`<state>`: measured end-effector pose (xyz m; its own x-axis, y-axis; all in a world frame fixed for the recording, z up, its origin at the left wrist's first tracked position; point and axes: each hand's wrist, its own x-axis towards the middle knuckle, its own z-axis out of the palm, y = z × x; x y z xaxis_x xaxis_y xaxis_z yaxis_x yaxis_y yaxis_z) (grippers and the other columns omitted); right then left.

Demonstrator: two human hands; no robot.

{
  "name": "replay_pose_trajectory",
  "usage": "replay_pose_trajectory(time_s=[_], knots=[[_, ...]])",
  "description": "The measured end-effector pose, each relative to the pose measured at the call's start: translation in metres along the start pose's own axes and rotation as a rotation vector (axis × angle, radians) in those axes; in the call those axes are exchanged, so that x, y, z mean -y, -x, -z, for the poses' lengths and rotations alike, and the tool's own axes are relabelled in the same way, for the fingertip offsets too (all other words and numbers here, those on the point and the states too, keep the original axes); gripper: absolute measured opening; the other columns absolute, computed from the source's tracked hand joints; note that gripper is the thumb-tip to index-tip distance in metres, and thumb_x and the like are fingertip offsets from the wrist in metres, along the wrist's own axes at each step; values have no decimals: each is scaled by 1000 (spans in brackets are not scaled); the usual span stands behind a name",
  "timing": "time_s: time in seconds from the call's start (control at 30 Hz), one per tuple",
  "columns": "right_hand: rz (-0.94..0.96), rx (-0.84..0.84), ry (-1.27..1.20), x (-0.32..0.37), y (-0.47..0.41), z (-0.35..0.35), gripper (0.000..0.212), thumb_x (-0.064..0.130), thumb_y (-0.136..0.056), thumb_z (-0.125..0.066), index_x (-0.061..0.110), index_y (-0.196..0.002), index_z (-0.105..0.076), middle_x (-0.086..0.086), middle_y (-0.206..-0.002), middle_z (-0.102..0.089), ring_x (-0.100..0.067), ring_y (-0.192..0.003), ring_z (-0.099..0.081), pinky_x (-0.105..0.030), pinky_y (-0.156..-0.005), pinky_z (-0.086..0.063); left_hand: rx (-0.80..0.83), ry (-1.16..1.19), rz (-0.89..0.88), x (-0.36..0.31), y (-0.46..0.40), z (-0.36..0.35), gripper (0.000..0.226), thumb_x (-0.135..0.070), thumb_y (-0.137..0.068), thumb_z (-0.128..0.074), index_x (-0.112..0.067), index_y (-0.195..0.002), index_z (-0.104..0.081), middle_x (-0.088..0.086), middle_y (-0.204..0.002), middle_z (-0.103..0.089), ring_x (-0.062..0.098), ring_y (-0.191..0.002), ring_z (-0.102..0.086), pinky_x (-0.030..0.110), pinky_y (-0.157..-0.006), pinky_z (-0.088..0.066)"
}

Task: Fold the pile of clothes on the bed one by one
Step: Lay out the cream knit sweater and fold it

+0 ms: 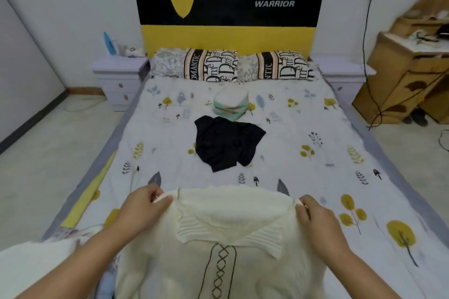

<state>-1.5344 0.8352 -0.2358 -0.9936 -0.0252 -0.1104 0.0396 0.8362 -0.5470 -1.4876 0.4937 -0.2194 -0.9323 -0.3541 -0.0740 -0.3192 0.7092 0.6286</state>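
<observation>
A cream sweater (pixel 226 238) lies spread at the foot of the bed (pixel 303 177), collar side up, with a dark laced pattern running down its front. The left hand (pixel 142 209) pinches the sweater's left shoulder, thumb and fingers closed on the knit. The right hand (pixel 313 216) pinches the right shoulder in the same way, fingers curled around the fabric edge. The top edge of the sweater is drawn between the two hands.

Beyond the sweater, near the middle of the bed, a black garment (pixel 226 143) lies crumpled and unfolded. Just past it, toward the pillows (pixel 230 65), sits a small stack of folded clothes (pixel 230 103) in pale green and white; how many pieces it holds is hard to tell from here. The two patterned pillows lean against a black and yellow headboard (pixel 228 22). A white nightstand (pixel 119 80) stands left of the pillows.
</observation>
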Motion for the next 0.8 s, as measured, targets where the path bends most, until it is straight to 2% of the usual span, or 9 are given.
replay_pose_trajectory(time_s=[0.07,0.13,0.23,0.33,0.43,0.53,0.63,0.73,0.8], knots=[[9,-36,10,-6,-21,-23,15,24,-98,-36,17,-96,-49,-5,-72,-59,-24,-71,-56,-33,-58,-41,-23,-14,7,12,-21,-23,35,-22,-83,-67,-24,-58,-43,-9,-55,-48,7,-56,-45,24,-51,-32],[52,-70,41,-14,-48,-46,19,24,-98,-36,15,-104,-51,-7,-72,-61,-24,-68,-55,-34,-56,-40,-46,-41,5,23,-47,-47,35,-25,-83,-66,-25,-58,-42,-9,-58,-50,14,-60,-48,28,-53,-31],[105,-79,114,-21,-94,-75,18,24,-98,-35,13,-94,-48,-6,-70,-58,-26,-67,-53,-36,-55,-39,-69,-76,9,37,-89,-80,32,-29,-83,-65,-28,-60,-43,-9,-61,-52,18,-67,-51,30,-55,-30],[131,-98,198,-25,-141,-102,20,24,-98,-35,11,-90,-48,-3,-68,-51,-28,-67,-49,-35,-54,-36,-100,-81,24,48,-130,-109,22,-32,-82,-64,-25,-66,-51,-10,-64,-53,13,-64,-51,27,-52,-31],[116,-136,165,-31,-177,-128,23,23,-99,-36,7,-102,-53,-11,-82,-57,-32,-81,-55,-35,-61,-37,-160,-83,43,58,-162,-137,16,-34,-81,-64,-20,-78,-57,-8,-71,-58,15,-67,-53,26,-53,-32],[-20,-100,183,-48,-195,-160,39,29,-97,-40,9,-131,-44,-17,-119,-54,-35,-110,-48,-42,-86,-40,-183,-103,74,78,-178,-164,29,-31,-83,-65,-12,-104,-60,4,-97,-63,23,-87,-57,30,-72,-38],[-239,48,287,-81,-185,-196,61,45,-93,-43,14,-143,-25,-17,-136,-40,-36,-124,-37,-48,-97,-34,-131,-264,110,111,-171,-194,43,-29,-85,-64,-5,-120,-55,18,-119,-57,35,-108,-54,42,-85,-42],[-447,180,339,-111,-162,-224,80,57,-84,-50,16,-145,-18,-16,-140,-35,-36,-128,-33,-53,-101,-31,-47,-447,219,145,-151,-225,53,-36,-85,-62,-4,-126,-49,22,-125,-50,40,-116,-44,50,-90,-38],[-532,244,335,-125,-151,-236,76,53,-81,-56,13,-138,-26,-16,-132,-41,-35,-122,-39,-51,-97,-35,22,-501,328,162,-140,-239,58,-43,-85,-60,-5,-126,-44,23,-125,-47,40,-118,-42,51,-91,-36]])
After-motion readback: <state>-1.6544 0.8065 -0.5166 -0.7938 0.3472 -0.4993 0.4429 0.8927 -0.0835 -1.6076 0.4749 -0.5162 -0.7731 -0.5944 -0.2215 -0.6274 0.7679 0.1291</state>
